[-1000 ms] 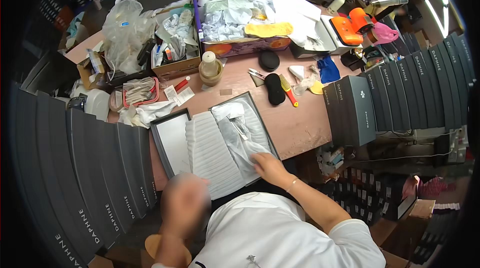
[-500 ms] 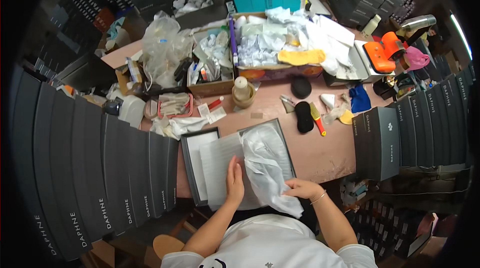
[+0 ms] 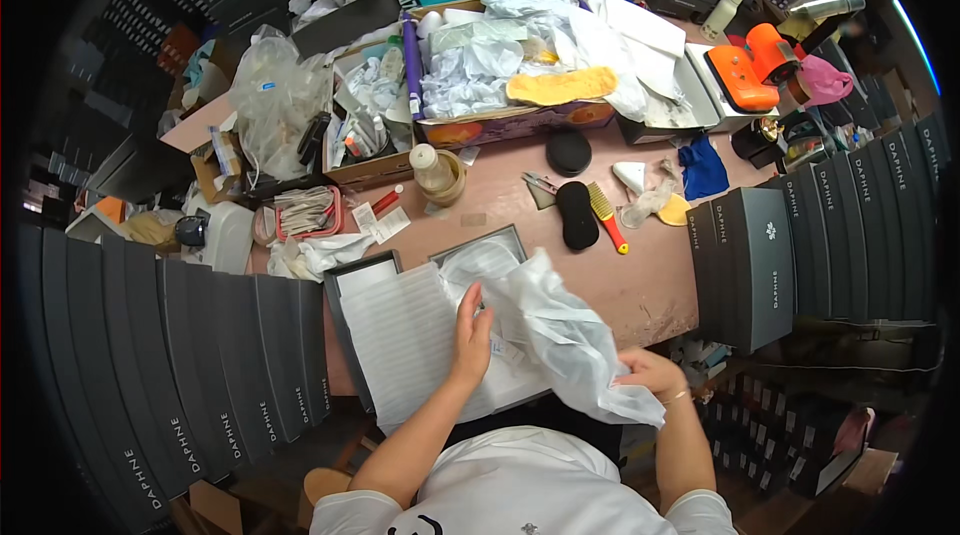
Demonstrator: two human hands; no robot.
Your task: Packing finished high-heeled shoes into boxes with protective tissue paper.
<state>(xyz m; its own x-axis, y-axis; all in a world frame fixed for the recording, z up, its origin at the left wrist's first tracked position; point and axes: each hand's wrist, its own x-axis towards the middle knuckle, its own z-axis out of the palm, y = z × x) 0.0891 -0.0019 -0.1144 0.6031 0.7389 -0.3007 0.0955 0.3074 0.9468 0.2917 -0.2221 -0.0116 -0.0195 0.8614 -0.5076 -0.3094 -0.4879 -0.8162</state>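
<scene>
An open dark grey shoe box lies on the pink table in front of me, with its lid beside it on the left, lined with white paper. My left hand rests flat on the white tissue paper inside the box. My right hand grips the near corner of a large white tissue sheet, lifted and draped over the right side of the box. What lies under the paper is hidden.
Rows of dark shoe boxes stand at the left and right. On the table lie black insoles, a yellow brush, a glue jar, a blue cloth and cardboard boxes of crumpled paper.
My left hand came from below the table onto the paper in the box. My right hand pulled the tissue sheet up and over toward the right near corner.
</scene>
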